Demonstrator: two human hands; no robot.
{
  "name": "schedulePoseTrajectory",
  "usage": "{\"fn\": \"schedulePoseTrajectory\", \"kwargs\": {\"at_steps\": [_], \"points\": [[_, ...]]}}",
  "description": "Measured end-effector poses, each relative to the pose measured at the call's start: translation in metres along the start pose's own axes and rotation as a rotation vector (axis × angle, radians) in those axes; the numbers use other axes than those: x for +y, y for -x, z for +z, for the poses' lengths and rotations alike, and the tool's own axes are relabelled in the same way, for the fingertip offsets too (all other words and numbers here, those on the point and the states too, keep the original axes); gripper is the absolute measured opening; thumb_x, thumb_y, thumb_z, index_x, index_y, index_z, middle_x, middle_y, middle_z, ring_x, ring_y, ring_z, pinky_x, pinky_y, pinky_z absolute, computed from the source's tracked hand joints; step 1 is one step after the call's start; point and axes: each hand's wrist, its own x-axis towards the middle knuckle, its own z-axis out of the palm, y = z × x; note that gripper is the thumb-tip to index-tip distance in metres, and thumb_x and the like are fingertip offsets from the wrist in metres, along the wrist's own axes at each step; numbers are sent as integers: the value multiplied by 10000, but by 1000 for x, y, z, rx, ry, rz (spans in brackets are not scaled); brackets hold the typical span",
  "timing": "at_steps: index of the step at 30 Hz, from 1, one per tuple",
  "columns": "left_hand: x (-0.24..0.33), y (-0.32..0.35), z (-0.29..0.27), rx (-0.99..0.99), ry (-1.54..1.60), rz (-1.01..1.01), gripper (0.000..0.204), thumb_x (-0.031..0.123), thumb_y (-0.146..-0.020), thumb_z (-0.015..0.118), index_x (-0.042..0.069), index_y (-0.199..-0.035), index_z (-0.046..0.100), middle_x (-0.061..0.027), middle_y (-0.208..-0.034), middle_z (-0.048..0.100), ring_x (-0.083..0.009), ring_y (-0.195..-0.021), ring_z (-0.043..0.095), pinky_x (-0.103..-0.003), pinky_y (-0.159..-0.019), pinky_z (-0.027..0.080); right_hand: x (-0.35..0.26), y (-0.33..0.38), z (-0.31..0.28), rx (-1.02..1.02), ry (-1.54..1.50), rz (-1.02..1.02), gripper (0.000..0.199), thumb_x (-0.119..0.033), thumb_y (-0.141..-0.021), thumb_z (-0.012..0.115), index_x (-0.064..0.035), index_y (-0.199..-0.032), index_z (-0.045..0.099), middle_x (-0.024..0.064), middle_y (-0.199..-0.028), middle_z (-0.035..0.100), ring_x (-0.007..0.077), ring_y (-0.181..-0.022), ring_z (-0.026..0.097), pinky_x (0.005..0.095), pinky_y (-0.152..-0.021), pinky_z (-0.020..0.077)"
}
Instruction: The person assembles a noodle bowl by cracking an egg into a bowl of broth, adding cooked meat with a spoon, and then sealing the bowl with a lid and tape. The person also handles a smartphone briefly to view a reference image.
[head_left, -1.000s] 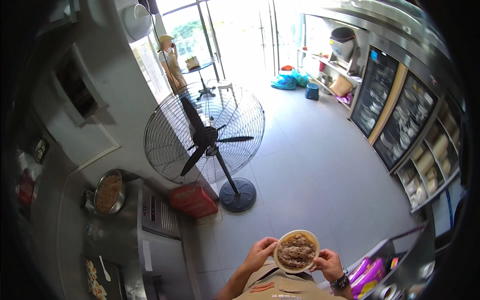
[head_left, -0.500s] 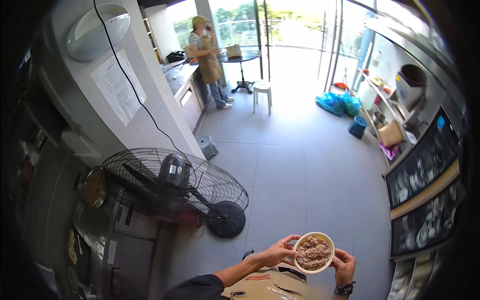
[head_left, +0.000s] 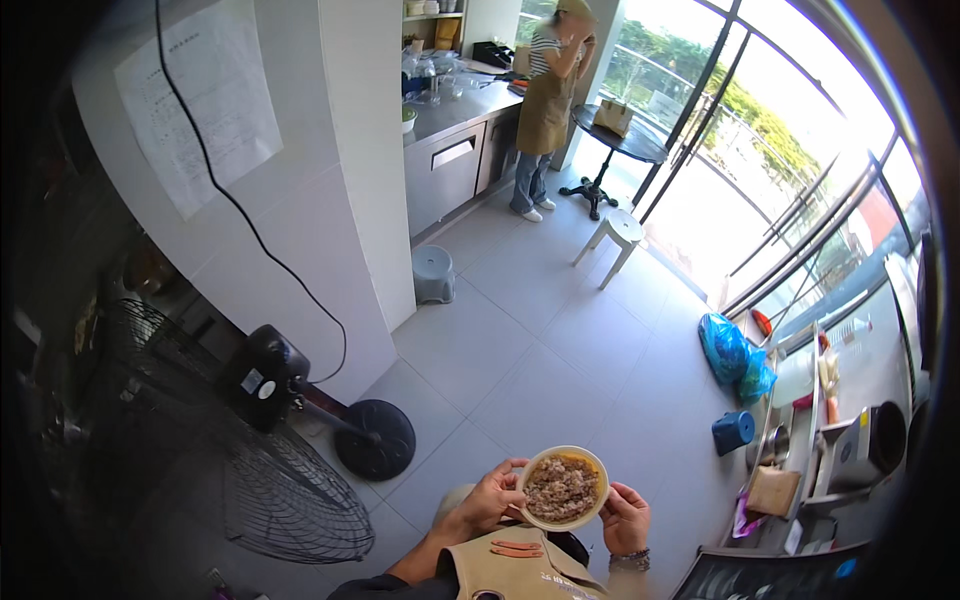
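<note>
A round pale bowl (head_left: 562, 525) of cooked, brownish-pink rice (head_left: 562, 488) is held level in front of my tan apron (head_left: 520, 562). My left hand (head_left: 492, 500) grips its left rim, thumb on the near side and fingers curled around the edge. On the opposite side, my right hand (head_left: 627, 517) pinches the rim between thumb and fingers; a dark beaded bracelet circles that wrist. Both hands are closed on the bowl, whose underside is hidden from view.
A black standing fan (head_left: 265, 385) with a wire cage stands at left, its cord running up the wall. Ahead are a grey stool (head_left: 434, 275), a white stool (head_left: 625, 228) and a person in an apron (head_left: 548, 90) beside a counter (head_left: 470, 105). Blue bags (head_left: 735, 355) and shelves line the right.
My view has swung left and tilted, and I have moved forward past the fan. Both hands still hold the bowl. The person by the counter has raised both hands toward the head.
</note>
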Motion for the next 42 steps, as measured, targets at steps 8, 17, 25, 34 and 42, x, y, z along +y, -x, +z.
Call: {"fn": "schedulePoseTrajectory", "kwargs": {"at_steps": [8, 17, 25, 34, 42], "points": [[154, -208, 20, 69, 207, 165, 646, -148, -807, 537, 144, -1365, 393, -128, -1116, 610, -235, -945, 672, -454, -740, 645, -110, -264, 58, -61, 106, 169, 121, -4, -896, 627, -19, -1015, 644, 107, -875, 699, 212, -774, 695, 352, -641, 603], [379, -454, -5, 398, 316, 590, 694, -151, -794, 486, 189, -1374, 312, -166, -1276, 534, -338, -1107, 622, -584, -810, 612, -238, -624, 195, -115, 177, 98, 80, -123, -917, 618, -98, -988, 643, 15, -823, 671, 177, -736, 653, 332, -609, 531], [603, -586, -87, 559, 388, 950, 700, -138, -795, 502, 137, -1385, 244, -221, -1312, 474, -369, -1125, 611, -504, -766, 652, -264, -849, 447, -460, 316, 193, 67, -89, -945, 587, -59, -986, 631, 58, -839, 658, 176, -755, 658, 309, -625, 547], [909, -764, -280, 688, 450, 1054, 725, -173, -805, 477, 151, -1376, 168, -253, -1317, 433, -368, -1093, 619, -542, -841, 615, -225, -986, 624, -323, 429, 371, 91, -114, -951, 584, -69, -1018, 627, 59, -879, 672, 194, -790, 675, 344, -660, 564], [1023, -884, -379, 908, 640, 1020, 796, -153, -864, 574, 155, -1464, 151, -172, -1345, 429, -280, -1161, 554, -408, -1005, 518, -207, -1155, 799, -344, 473, 371, 112, -122, -941, 589, -59, -1026, 627, 47, -873, 652, 167, -806, 640, 316, -679, 535]]}}
